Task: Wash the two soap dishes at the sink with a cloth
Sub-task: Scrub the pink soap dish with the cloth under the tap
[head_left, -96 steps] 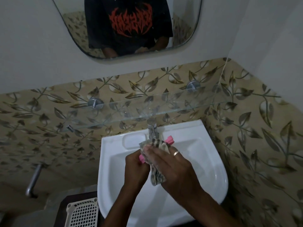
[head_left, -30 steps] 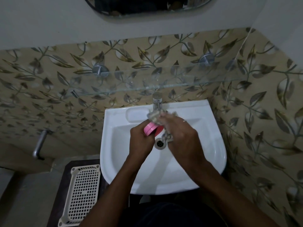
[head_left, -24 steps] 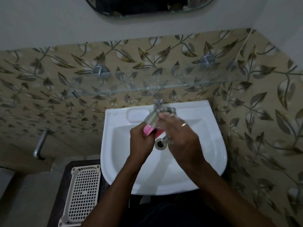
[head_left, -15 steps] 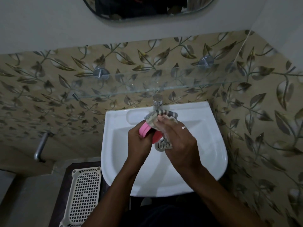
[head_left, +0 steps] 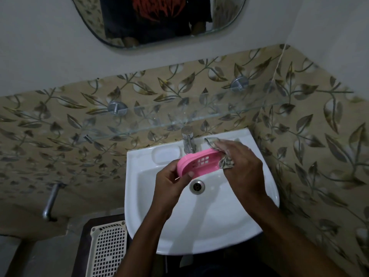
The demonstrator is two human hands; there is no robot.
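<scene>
A pink oval soap dish (head_left: 199, 163) with slotted holes is held flat over the white sink (head_left: 201, 222), just below the chrome tap (head_left: 187, 141). My left hand (head_left: 171, 186) grips its near-left end with the thumb on the rim. My right hand (head_left: 241, 164) is closed on a patterned cloth (head_left: 225, 162) bunched against the dish's right end. Part of the cloth sticks out behind my fingers near the sink's back ledge. Only one soap dish is visible.
A glass shelf (head_left: 179, 120) runs along the leaf-patterned tiles above the tap. The drain (head_left: 197, 185) lies under the dish. A cream perforated basket (head_left: 107, 248) stands on a dark stool left of the sink. A metal pipe (head_left: 50, 200) juts from the left wall. A mirror (head_left: 157, 19) hangs above.
The cloth has slid off the top of the dish to its right end, uncovering the slotted inside. The dish has turned flatter and wider across the sink.
</scene>
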